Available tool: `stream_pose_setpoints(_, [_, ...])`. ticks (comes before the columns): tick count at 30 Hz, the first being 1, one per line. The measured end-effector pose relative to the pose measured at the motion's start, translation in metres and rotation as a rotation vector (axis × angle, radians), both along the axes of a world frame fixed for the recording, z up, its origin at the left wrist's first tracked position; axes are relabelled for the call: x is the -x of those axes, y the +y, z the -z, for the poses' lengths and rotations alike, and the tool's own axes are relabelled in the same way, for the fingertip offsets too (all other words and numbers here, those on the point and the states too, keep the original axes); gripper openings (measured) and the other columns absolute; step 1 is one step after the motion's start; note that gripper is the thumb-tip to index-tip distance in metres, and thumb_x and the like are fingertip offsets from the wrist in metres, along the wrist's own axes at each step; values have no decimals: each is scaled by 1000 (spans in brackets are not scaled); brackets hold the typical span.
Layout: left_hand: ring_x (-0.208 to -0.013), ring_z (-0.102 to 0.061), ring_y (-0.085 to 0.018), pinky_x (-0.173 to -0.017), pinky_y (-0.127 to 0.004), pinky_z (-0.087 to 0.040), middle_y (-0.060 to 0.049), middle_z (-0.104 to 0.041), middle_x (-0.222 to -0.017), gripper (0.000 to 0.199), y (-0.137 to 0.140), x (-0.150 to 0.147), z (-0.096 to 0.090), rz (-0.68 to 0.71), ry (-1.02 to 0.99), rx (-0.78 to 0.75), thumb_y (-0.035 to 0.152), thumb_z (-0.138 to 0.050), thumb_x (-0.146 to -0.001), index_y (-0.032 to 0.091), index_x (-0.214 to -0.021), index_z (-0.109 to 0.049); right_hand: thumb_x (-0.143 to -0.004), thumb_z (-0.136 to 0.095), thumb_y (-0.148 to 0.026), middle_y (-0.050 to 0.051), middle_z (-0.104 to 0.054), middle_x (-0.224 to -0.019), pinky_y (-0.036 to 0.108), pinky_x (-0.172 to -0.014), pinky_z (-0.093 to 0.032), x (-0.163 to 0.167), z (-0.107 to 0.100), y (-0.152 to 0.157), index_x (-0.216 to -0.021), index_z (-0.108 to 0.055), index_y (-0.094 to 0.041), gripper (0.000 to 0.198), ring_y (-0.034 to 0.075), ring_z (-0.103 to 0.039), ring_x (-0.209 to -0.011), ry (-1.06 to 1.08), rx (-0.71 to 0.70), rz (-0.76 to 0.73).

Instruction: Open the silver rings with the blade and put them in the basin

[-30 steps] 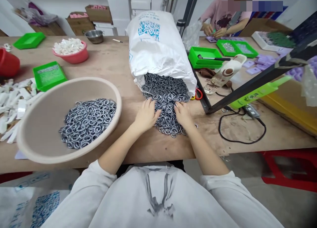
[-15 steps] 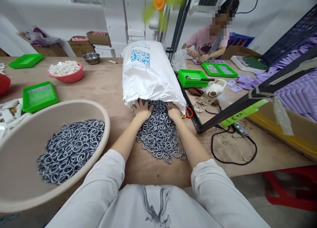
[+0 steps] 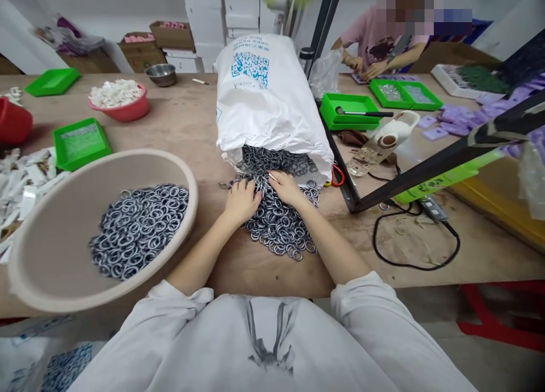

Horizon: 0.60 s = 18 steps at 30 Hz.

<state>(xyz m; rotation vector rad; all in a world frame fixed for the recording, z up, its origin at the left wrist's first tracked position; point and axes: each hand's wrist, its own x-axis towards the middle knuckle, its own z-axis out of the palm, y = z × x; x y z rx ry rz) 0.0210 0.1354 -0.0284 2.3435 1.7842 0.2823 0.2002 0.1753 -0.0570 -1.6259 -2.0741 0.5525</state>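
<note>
A white sack [image 3: 268, 105] lies on the table with its mouth toward me, and grey metal-looking rings [image 3: 279, 227] spill out of it in a heap. My left hand [image 3: 242, 200] rests on the heap's left side, fingers spread over the rings. On the upper part of the heap, just before the sack's mouth, lies my right hand [image 3: 286, 187], its fingers stretched out toward the left hand. Neither hand is closed around anything. To the left, a large beige basin [image 3: 46, 250] holds more rings of the same kind [image 3: 142, 230].
A black metal bar [image 3: 426, 173] slants across the right side, near a black cable [image 3: 377, 250] and a clear bottle [image 3: 377, 147]. Green trays [image 3: 83, 145], a red bowl of white pieces [image 3: 128, 112] and a metal bowl [image 3: 160, 75] stand around. Across the table sits another person [image 3: 383, 37].
Both hands have drawn back from the sack's mouth and closer together, onto the spilled rings. The mouth gapes wider, showing more rings inside. My view has tilted down.
</note>
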Motion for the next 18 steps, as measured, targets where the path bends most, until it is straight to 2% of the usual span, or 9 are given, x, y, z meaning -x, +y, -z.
stream_pose_setpoints(4, [-135, -46, -35, -110, -51, -41, -17, -47, -150, 41, -33, 24, 1, 2, 22, 75, 38, -40, -98, 16, -128, -57, -99, -43, -30, 6, -61, -143, 43, -115, -36, 18, -8, -22, -139, -59, -24, 44, 23, -53, -134, 62, -5, -144])
stream_pose_setpoints(8, [-135, -47, -35, -111, -50, -41, -16, -45, -151, 41, -53, 41, 0, -10, -44, 88, 40, -40, -99, 16, -126, -58, -99, -44, -32, 5, -57, -147, 47, -117, -34, 14, -23, -49, -138, -60, -28, 43, 23, -48, -140, 110, -65, -221])
stream_pose_setpoints(10, [-130, -51, -32, -111, -47, -41, -15, -51, -144, 38, -49, 46, 0, -38, -95, 53, 37, -40, -98, 17, -124, -60, -99, -45, -35, 6, -55, -149, 47, -117, -34, 2, -31, -64, -138, -61, -27, 43, 23, -48, -140, 145, -111, -177])
stream_pose_setpoints(13, [-126, -52, -30, -111, -43, -40, -16, -58, -133, 35, -27, 49, 2, -126, -141, -28, 33, -42, -98, 15, -120, -61, -100, -41, -39, 7, -61, -142, 46, -116, -36, -19, -36, -90, -137, -61, -26, 44, 23, -52, -136, 243, -151, -67])
stream_pose_setpoints(15, [-132, -47, -32, -113, -45, -37, -17, -54, -139, 40, -14, 47, 4, -167, -155, -20, 34, -40, -98, 14, -130, -56, -101, -39, -41, 8, -64, -138, 47, -114, -39, -31, -34, -113, -136, -61, -24, 45, 23, -55, -132, 295, -183, 38])
stream_pose_setpoints(18, [-143, -35, -34, -115, -50, -32, -16, -41, -154, 52, -20, 44, 7, -65, -177, 53, 43, -38, -99, 18, -144, -45, -100, -39, -42, 11, -65, -134, 48, -110, -41, -39, -22, -154, -130, -64, -23, 43, 26, -57, -128, 278, -251, 233])
